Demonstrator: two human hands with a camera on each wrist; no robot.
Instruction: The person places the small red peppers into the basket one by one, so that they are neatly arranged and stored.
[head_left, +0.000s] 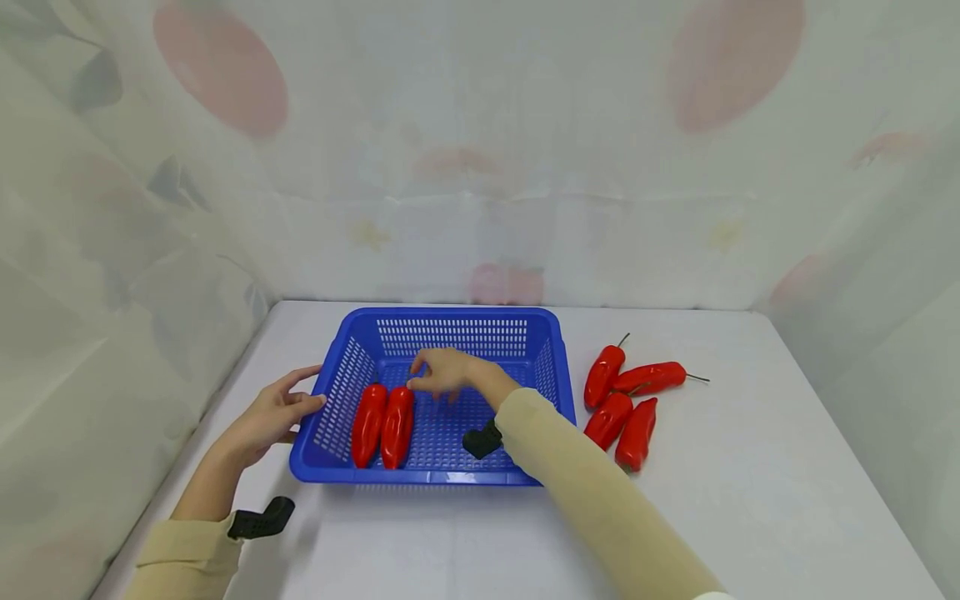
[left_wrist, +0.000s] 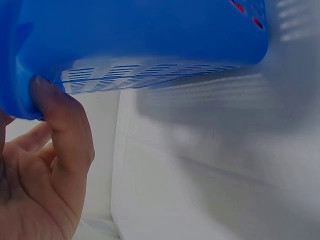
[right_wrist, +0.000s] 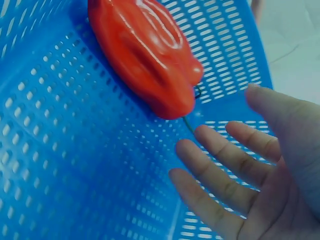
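A blue plastic basket with slotted walls stands on the table. My left hand grips its left rim, fingers under the edge in the left wrist view. Two red peppers lie side by side against the left inside of the basket: the outer pepper and the inner pepper. My right hand is inside the basket, just beyond their stem ends. In the right wrist view its fingers are spread and hold nothing, close to a thin green stem.
Right of the basket, several red peppers lie loosely grouped on the white table, among them a pepper and a long-stemmed pepper. My right forearm crosses the basket's front right corner. Patterned white sheeting encloses the table's back and sides.
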